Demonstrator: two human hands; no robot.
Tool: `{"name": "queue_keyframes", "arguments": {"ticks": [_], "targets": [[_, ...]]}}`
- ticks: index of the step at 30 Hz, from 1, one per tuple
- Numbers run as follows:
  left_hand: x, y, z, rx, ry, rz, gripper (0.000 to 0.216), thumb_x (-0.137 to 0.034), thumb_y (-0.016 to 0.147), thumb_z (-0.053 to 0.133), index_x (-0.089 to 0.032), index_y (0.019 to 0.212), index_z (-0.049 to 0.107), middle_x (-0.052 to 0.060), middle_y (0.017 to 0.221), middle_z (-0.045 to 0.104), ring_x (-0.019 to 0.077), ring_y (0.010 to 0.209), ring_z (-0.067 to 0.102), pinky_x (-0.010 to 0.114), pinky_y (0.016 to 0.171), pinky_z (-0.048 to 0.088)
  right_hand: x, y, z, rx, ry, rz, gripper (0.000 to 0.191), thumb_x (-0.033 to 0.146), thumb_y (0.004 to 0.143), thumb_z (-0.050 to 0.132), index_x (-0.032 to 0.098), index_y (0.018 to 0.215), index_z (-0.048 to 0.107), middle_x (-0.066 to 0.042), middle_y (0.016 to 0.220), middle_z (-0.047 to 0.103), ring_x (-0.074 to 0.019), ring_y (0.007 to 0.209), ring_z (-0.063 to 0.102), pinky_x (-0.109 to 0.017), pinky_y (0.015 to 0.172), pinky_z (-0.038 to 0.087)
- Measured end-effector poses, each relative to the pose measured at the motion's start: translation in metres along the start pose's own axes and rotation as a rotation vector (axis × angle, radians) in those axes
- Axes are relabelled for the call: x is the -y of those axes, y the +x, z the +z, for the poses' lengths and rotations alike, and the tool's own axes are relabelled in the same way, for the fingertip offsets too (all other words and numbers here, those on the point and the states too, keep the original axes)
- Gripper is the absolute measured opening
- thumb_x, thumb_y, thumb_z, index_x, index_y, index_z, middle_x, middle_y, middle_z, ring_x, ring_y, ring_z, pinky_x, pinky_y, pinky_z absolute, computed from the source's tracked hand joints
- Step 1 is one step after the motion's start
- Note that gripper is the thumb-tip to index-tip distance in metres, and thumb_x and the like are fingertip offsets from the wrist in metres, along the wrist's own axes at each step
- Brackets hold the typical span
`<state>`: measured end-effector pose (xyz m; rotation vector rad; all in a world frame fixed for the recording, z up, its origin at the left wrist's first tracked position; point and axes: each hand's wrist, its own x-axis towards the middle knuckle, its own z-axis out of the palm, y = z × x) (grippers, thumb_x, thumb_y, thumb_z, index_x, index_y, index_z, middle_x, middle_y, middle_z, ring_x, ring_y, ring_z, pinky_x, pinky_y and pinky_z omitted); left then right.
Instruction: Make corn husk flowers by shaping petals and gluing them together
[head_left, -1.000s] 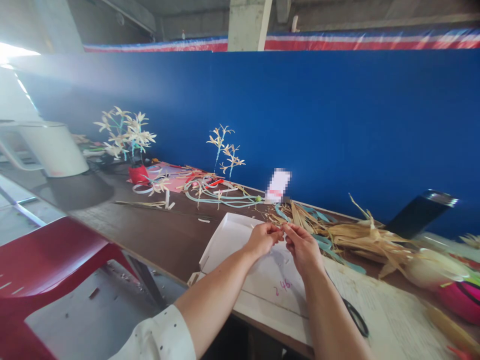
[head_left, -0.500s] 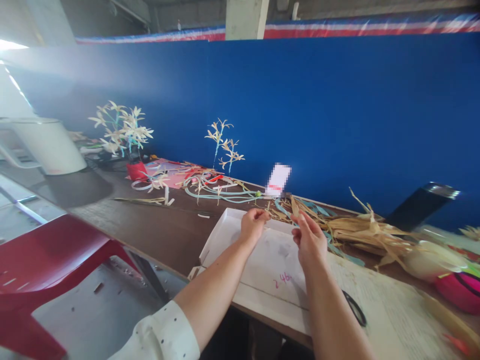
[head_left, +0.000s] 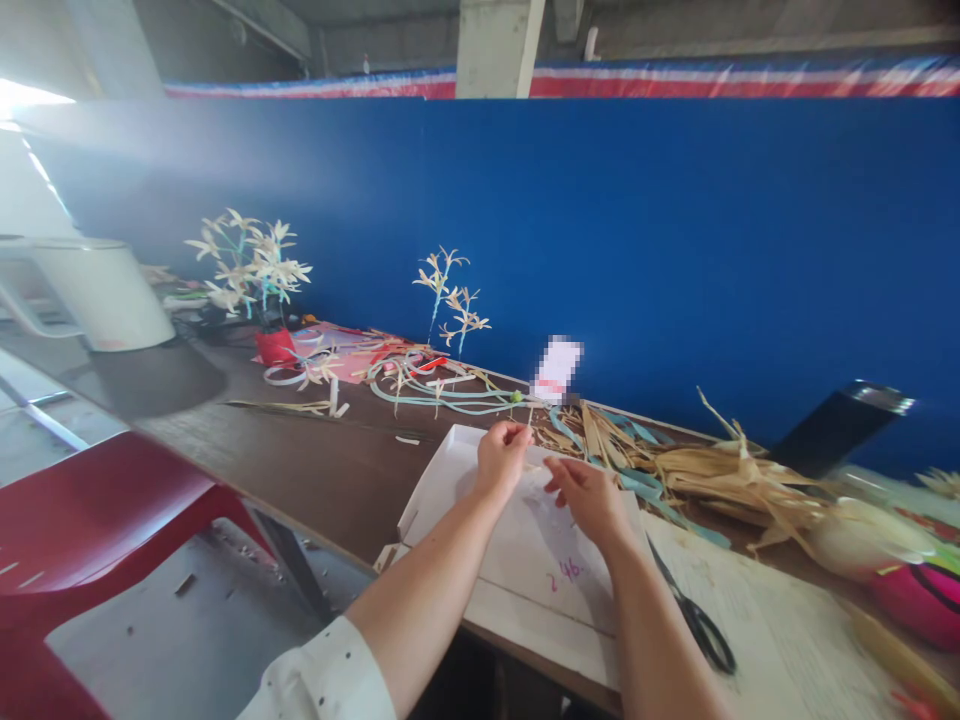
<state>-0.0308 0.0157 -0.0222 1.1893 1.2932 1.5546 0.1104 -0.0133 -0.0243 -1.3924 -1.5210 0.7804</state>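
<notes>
My left hand [head_left: 501, 460] is closed in a pinch over the white cardboard box [head_left: 448, 490]. A thin pale strip [head_left: 531, 416] sticks up from its fingertips. Just right of it and a little lower, my right hand [head_left: 594, 500] has thumb and fingers drawn together. Anything between those fingers is too small to make out. Purple handwriting shows on the box below the hands. Black-handled scissors [head_left: 705, 632] lie beside my right forearm, their blades partly hidden. Dried corn husks [head_left: 720, 468] are spread beyond my right hand.
A red-potted bunch of pale husk flowers [head_left: 262, 265] stands at the left, near a white kettle [head_left: 109, 300]. Looped pale-green cords [head_left: 457, 400] lie along the back. A dark flask [head_left: 832, 430] leans at the right. A red chair [head_left: 120, 500] stands left of the table [head_left: 352, 450].
My right hand has moved left and down, closer to my left hand. More of the scissors now shows. The strip above my left fingers has become visible.
</notes>
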Motion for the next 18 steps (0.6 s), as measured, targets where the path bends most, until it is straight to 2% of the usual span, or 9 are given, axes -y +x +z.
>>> {"name": "queue_keyframes", "arguments": {"ticks": [3,7,10,14,18], "targets": [[0.0,0.0,0.0,-0.01,-0.002,-0.013,0.017,-0.032,0.074,0.057,-0.016,0.076,0.062,0.004,0.072,0.068,0.0137,0.067,0.061,0.023,0.065,0.045,0.002,-0.002,-0.003,-0.024,-0.109,-0.115,0.039,0.053,0.077,0.052,0.02,0.061,0.066,0.002,0.046,0.047,-0.0121,0.044,0.042,-0.024,0.045,0.03],[0.007,0.005,0.002,-0.059,-0.05,-0.074,0.016,-0.031,0.074,0.057,-0.016,0.077,0.061,0.003,0.072,0.067,0.0144,0.07,0.062,0.024,0.066,0.045,0.013,-0.005,-0.01,-0.085,-0.139,-0.133,0.038,0.051,0.08,0.049,0.022,0.057,0.057,0.004,0.045,0.037,-0.0119,0.043,0.034,-0.025,0.045,0.027],[0.013,0.01,0.002,-0.107,-0.118,-0.149,0.015,-0.031,0.074,0.057,-0.016,0.076,0.06,0.004,0.072,0.067,0.0147,0.071,0.062,0.023,0.065,0.045,0.024,-0.014,-0.012,-0.096,-0.17,-0.167,0.038,0.05,0.081,0.048,0.022,0.057,0.052,0.004,0.048,0.036,-0.0127,0.047,0.035,-0.025,0.048,0.028],[0.018,0.014,0.001,-0.117,-0.219,-0.194,0.017,-0.032,0.074,0.056,-0.015,0.075,0.058,0.002,0.065,0.063,0.0127,0.066,0.06,0.022,0.061,0.044,0.033,-0.046,-0.017,-0.089,-0.243,-0.196,0.036,0.049,0.083,0.046,0.023,0.058,0.05,0.002,0.052,0.04,-0.0135,0.05,0.036,-0.025,0.05,0.03],[0.016,0.013,0.002,-0.107,-0.253,-0.199,0.016,-0.031,0.073,0.056,-0.015,0.073,0.057,0.001,0.063,0.062,0.0094,0.058,0.054,0.02,0.058,0.042,0.028,-0.097,-0.029,-0.188,-0.295,-0.142,0.037,0.052,0.084,0.043,0.025,0.058,0.048,0.002,0.05,0.035,-0.0144,0.047,0.034,-0.027,0.047,0.028]]}}
